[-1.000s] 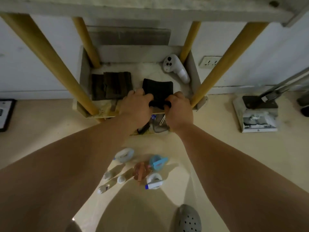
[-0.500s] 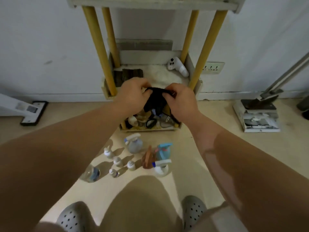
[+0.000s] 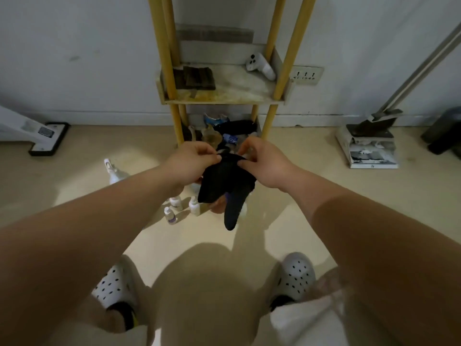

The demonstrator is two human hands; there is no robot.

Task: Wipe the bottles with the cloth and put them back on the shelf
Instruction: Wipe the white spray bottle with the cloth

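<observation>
Bottles (image 3: 174, 203) stand in a loose cluster on the floor (image 3: 74, 176) before the shelf (image 3: 295, 41), partly hidden behind the hanging cloth (image 3: 224, 182); a spray bottle (image 3: 114, 172) stands apart to their left; none is in hand, none on the middle tier (image 3: 224, 102). Cloth is black, held up over the cluster; left hand (image 3: 192, 163) and right hand (image 3: 265, 164) each pinch its top edge, fingers (image 3: 243, 164) and thumb closed on the fabric, one long corner dangling below. Middle tier carries a dark folded item (image 3: 199, 78) and a white controller (image 3: 260, 66); clutter (image 3: 224, 132) fills the lowest tier, contents hard to make out. Judgement: early stage; cloth apparently being opened out or readied; it touches no bottle; whether any is already wiped cannot be told; wiping and returning all look left to do.
</observation>
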